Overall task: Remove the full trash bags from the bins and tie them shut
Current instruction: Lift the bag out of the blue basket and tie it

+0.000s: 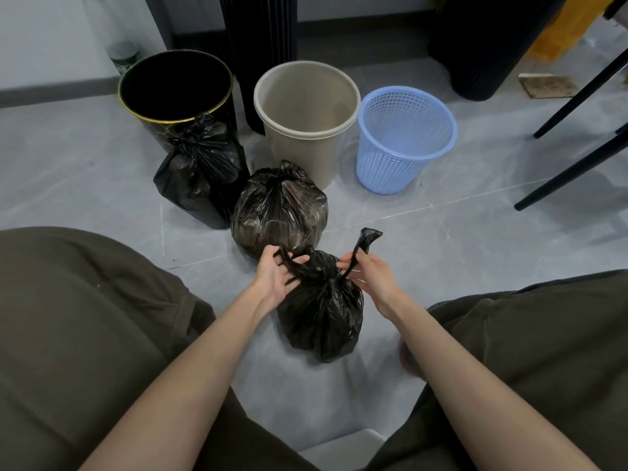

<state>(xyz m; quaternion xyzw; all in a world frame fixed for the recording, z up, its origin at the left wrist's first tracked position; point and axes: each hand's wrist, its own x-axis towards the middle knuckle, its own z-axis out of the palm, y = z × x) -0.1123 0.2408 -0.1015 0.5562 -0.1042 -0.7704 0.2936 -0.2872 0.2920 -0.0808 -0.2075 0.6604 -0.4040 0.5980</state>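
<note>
Three bins stood in row on floor (475, 239): black bin (154, 132), beige bin (299, 154), blue bin (390, 164). Three black bags counted, all out of bins. First bag (197, 168) leaned on black bin. Second bag (278, 209) set before beige bin. Third bag (323, 314) set nearest, on floor. Two tails seen on top: one pinched by left hand (277, 275), other pinched by right hand (368, 271).

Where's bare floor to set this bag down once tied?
Free: floor right of the held bag, between blue basket, chair legs and right knee; also left of the black bin. Crowded ahead: tied bags before black bin and beige bin.
</note>
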